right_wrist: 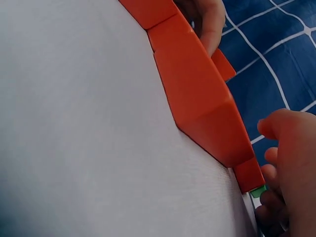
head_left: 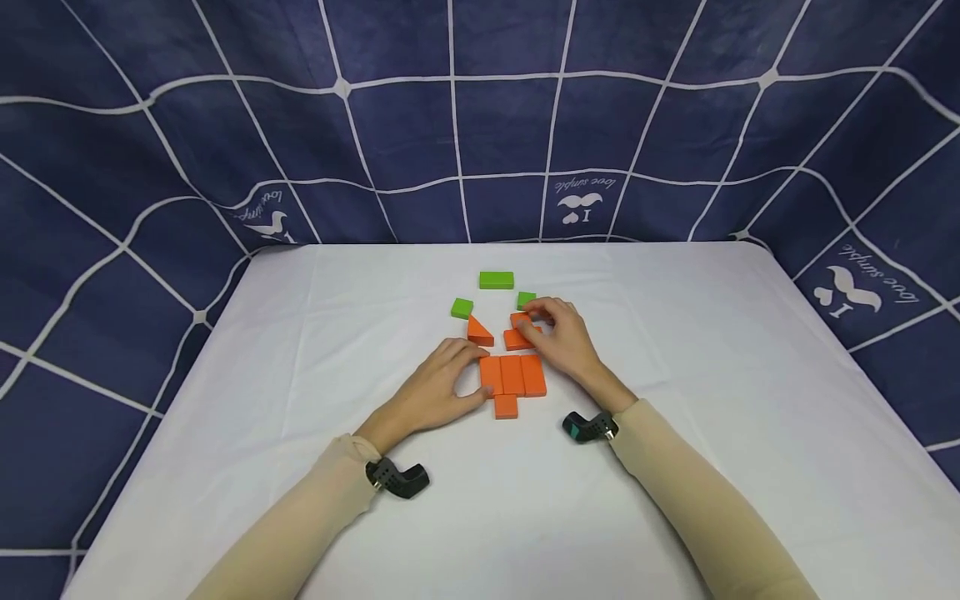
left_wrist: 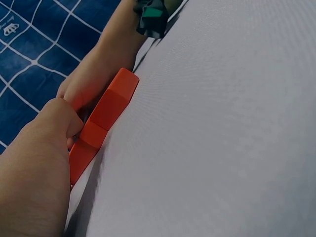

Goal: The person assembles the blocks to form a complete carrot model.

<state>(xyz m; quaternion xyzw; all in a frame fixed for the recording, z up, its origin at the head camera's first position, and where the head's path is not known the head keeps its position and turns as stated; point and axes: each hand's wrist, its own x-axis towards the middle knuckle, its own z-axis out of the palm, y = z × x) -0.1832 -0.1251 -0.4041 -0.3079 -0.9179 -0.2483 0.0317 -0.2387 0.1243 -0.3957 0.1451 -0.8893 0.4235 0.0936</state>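
Three upright orange blocks (head_left: 513, 376) stand side by side on the white table, a smaller orange block (head_left: 506, 407) touching their near side. At the row's left end, my left hand (head_left: 431, 387) pinches the leftmost block between thumb and forefinger. Beyond the row, my right hand (head_left: 566, 337) has thumb and forefinger on a small orange block (head_left: 518, 318); the thumb covers part of it. Against that piece lies another orange block (head_left: 519, 340). An orange triangular block (head_left: 480, 332) sits farther left. In the right wrist view, the orange row (right_wrist: 192, 74) partly hides the left fingers.
Behind the orange pieces lie a green rectangular block (head_left: 497, 280) and two small green blocks, one at left (head_left: 462, 308) and one (head_left: 526, 299) by the right fingertips. A dark blue checked cloth (head_left: 495, 125) hangs beyond the white tabletop (head_left: 337, 333).
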